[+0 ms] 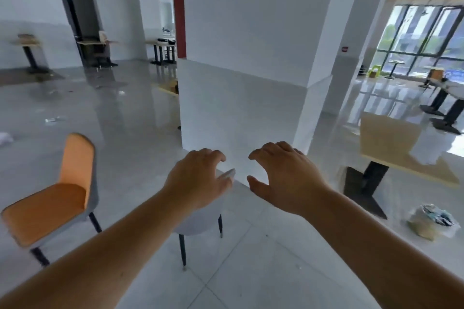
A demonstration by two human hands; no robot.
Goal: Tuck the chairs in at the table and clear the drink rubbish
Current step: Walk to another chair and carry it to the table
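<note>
Right, grey chair [200,218] stood under both hands, back toward the person, well apart from the table [391,148]. Probably light, rigid, slides easily; grip the backrest top. Left hand [198,180] and right hand [283,178] were open, curled, holding nothing. Orange chair [57,195] stood left.

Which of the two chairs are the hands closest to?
The grey chair directly beneath the left hand, seen from behind. The orange-seated chair stands apart at the far left, out of reach.
</note>
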